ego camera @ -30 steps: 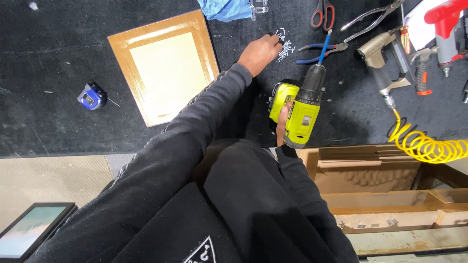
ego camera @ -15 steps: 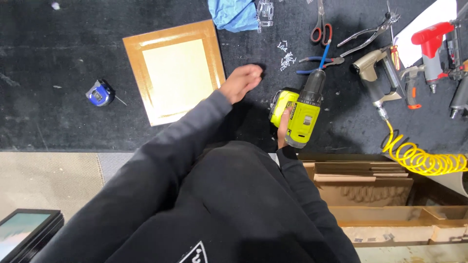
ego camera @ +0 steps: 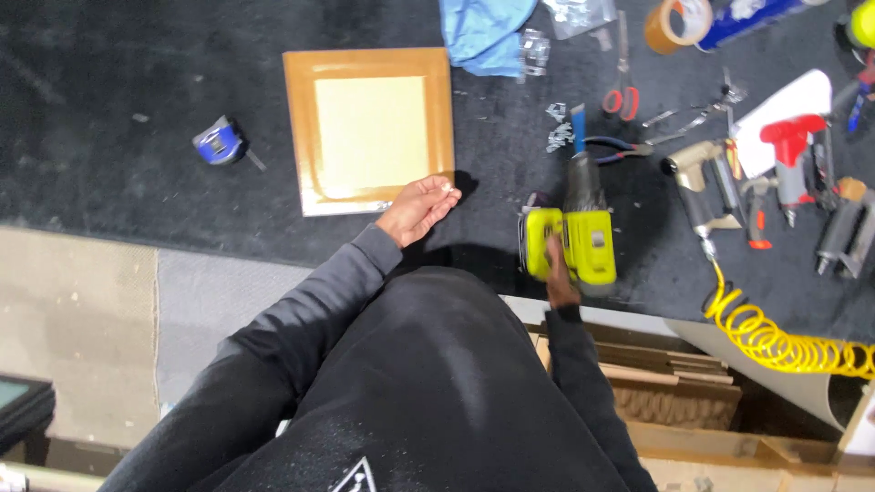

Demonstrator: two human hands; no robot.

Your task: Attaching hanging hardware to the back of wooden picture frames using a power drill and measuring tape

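One small pale screw [ego camera: 447,189] is pinched in the fingertips of the left hand [ego camera: 417,209], just beside the square orange wooden panel [ego camera: 369,128]. Right hand [ego camera: 556,269] fingers wrap the yellow-green cordless drill [ego camera: 574,232] on the black mat [ego camera: 109,73].

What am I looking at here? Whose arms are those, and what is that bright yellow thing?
The camera sits on a person's head and looks down, so you see their own dark sleeves. The right hand grips a yellow-green cordless drill. The left hand holds something tiny and pale, too small to tell, at the corner of a square wooden panel. All of it lies on a dark mat, with a blue tape measure, red-handled scissors and a yellow coiled hose.
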